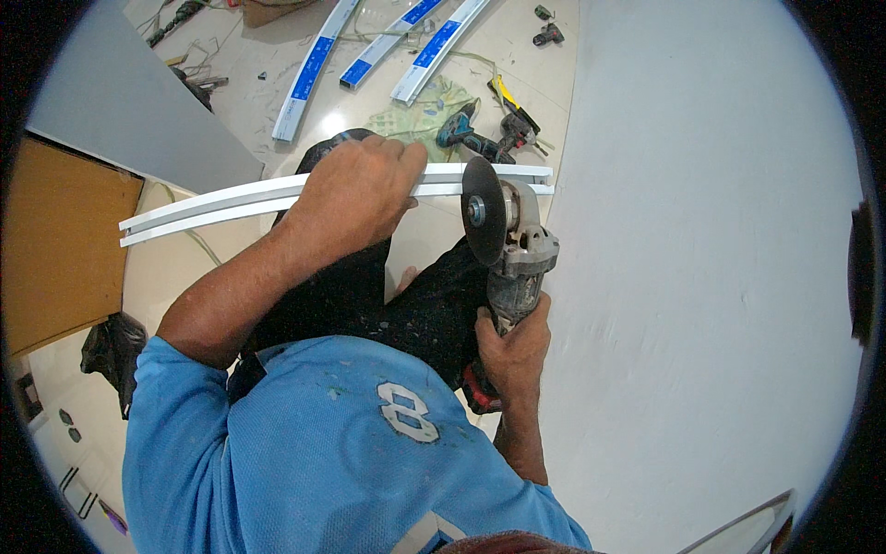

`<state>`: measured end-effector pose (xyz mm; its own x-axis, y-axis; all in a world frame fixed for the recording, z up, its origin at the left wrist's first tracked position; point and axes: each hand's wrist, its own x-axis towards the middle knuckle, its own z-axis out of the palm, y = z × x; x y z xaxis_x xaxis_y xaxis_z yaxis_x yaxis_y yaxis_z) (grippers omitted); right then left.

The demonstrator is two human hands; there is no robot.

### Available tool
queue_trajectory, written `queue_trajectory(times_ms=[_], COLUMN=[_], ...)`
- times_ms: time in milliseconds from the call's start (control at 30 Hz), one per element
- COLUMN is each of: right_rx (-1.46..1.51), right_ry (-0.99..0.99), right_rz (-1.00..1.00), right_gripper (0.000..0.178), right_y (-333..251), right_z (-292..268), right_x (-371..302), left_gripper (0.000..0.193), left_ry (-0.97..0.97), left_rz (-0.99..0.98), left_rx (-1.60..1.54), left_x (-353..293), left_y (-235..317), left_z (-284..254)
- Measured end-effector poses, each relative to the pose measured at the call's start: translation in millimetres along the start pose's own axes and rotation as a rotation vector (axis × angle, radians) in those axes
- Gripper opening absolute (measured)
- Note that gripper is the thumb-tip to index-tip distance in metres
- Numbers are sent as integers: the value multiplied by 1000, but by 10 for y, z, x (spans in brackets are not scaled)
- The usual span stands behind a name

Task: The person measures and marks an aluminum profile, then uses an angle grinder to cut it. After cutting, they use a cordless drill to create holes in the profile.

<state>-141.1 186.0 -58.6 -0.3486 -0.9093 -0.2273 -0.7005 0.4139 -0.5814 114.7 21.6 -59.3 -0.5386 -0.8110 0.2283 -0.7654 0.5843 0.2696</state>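
Note:
My left hand (363, 189) is closed around a long white grooved rail (221, 205), which lies crosswise over my knees. In my right hand (520, 349) is a worn grey angle grinder (519, 268), gripped by its body with a red-and-black end below. Its dark cutting disc (482, 210) stands upright in front of the rail, to the right of my left hand. Whether the disc touches the rail I cannot tell. The rail's right end reaches a little past the grinder head.
A white wall (701, 277) runs close along my right. Ahead on the tiled floor lie a teal cordless drill (466, 134), a green patterned cloth (420, 109) and several white rails with blue labels (312, 74). A brown panel (69, 240) and a black bag (115, 355) are at my left.

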Motion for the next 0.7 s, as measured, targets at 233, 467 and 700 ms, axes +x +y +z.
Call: queue_trajectory(times_ms=[233, 467, 700], right_rx=[-2, -25, -14], right_ry=[-4, 0, -15], right_rz=[-7, 8, 9], right_gripper=[66, 66, 64], right_y=[-23, -62, -54], right_z=[-1, 15, 30], right_x=[1, -2, 5], left_gripper=[33, 34, 34], left_ry=[-6, -10, -30], left_rz=[-10, -14, -28], left_rx=[-23, -13, 3], left_x=[31, 38, 34], left_y=[-31, -3, -6], left_z=[-24, -36, -10])
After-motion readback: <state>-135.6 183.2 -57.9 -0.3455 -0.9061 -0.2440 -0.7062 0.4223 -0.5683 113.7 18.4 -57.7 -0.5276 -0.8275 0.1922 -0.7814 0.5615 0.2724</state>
